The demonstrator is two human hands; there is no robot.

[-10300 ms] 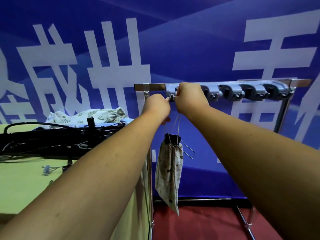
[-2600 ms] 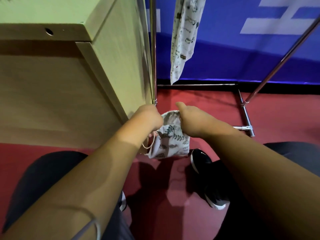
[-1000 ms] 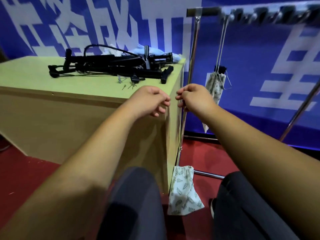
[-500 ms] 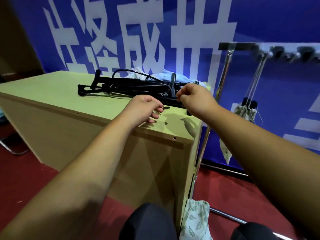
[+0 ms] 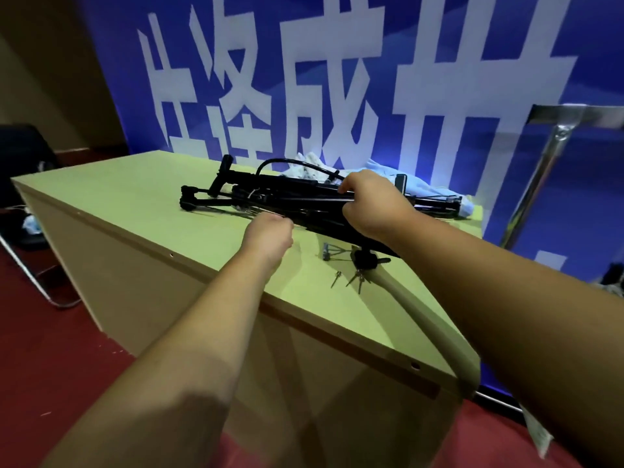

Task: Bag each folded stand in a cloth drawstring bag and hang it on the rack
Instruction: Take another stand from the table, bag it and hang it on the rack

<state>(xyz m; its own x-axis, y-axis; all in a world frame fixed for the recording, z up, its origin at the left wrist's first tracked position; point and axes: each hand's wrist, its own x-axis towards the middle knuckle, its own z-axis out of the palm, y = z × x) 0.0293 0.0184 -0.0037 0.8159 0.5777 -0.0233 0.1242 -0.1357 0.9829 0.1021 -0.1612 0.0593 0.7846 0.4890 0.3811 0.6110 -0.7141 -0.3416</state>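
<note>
Having reached in from mid-air, my right hand (image 5: 374,207) now wraps its fingers round a black folded metal stand (image 5: 304,197) at frame centre on the pale green tabletop (image 5: 135,204), left hand (image 5: 270,236) curled beside it, contents unclear, so next bagging starts.

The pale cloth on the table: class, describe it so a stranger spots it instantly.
Find the green-topped table before the blue banner. Behind the pile of black folded stands lies the pale cloth: the only soft, light thing among hard black metal.
</note>
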